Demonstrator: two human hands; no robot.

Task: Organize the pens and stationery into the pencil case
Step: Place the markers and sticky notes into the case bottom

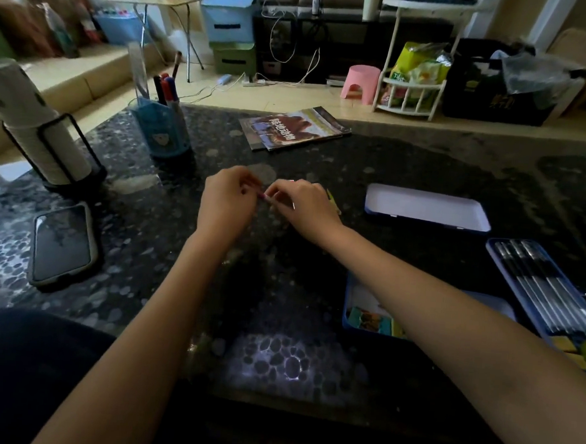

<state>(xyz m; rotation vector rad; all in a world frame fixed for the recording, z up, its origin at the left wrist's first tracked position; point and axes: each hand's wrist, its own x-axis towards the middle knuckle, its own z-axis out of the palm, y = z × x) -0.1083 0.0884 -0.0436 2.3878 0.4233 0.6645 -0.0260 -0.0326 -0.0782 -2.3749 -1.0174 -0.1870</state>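
Both hands meet mid-table: left hand (227, 197) and right hand (301, 201) pinch one small pink-tipped item (265, 196), identity unclear. Next, probably: carry it to the pencil case (509, 255).

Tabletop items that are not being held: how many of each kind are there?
Phone: 1
Book: 1
Blue pen holder: 1
Paper-cup stack in its rack: 1
Blue tin trays: 3
Total: 7
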